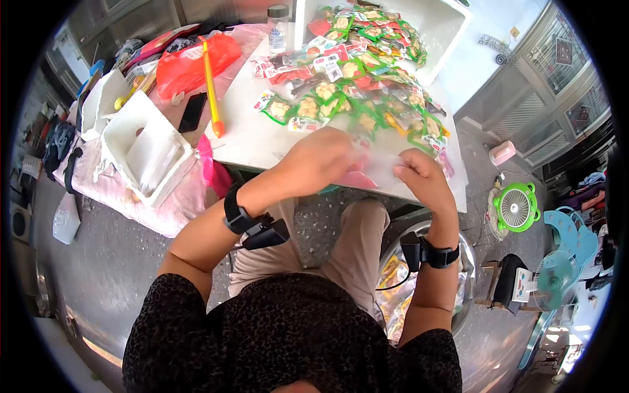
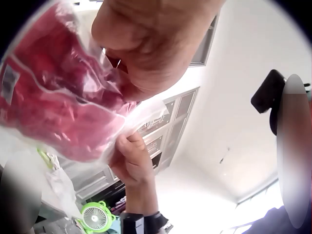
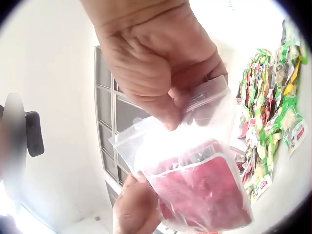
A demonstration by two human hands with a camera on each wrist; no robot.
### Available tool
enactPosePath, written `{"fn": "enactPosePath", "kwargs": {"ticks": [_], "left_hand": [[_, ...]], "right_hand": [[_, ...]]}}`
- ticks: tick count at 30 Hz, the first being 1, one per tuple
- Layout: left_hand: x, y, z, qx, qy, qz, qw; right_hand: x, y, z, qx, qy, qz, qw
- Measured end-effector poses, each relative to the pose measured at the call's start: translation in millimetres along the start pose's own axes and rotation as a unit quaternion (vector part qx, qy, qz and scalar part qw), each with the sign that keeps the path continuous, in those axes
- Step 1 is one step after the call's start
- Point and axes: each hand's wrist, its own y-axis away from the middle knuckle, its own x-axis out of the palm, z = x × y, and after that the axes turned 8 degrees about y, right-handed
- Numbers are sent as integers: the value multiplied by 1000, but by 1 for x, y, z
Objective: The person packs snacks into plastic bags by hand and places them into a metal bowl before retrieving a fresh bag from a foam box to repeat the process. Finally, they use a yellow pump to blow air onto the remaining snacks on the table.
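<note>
A clear zip bag point(image 1: 375, 169) with red snack packets point(image 3: 204, 190) inside hangs just above the near edge of the white table point(image 1: 249, 137). My left hand point(image 1: 331, 160) grips its left side, fingers curled round the plastic; in the left wrist view the left hand point(image 2: 146, 48) closes on the bag point(image 2: 53, 102) from above. At the other end my right hand point(image 1: 405, 171) pinches the zip strip, and the right wrist view has the right hand point(image 3: 168, 105) squeezing the bag's top edge point(image 3: 207, 97). A pile of green and red snack packets point(image 1: 367, 72) lies beyond.
Behind the pile stand a white tub point(image 1: 452, 26) and a bottle point(image 1: 278, 29). A yellow pen point(image 1: 211, 85), a phone point(image 1: 193, 111), a white foam box point(image 1: 147, 147) and a red bag point(image 1: 196, 62) lie left. A metal basin point(image 1: 466, 262) holding packets and a green fan point(image 1: 517, 206) sit on the floor, right.
</note>
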Motion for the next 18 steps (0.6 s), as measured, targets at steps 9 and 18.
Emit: {"fn": "enactPosePath", "kwargs": {"ticks": [9,18], "left_hand": [[-5,9,-2,-77,35,39,996],[22,42,-19,-177,181,19,967]], "right_hand": [[7,16,11,-7,-2,20,1000],[47,33,23,-78,11,36,996]]}}
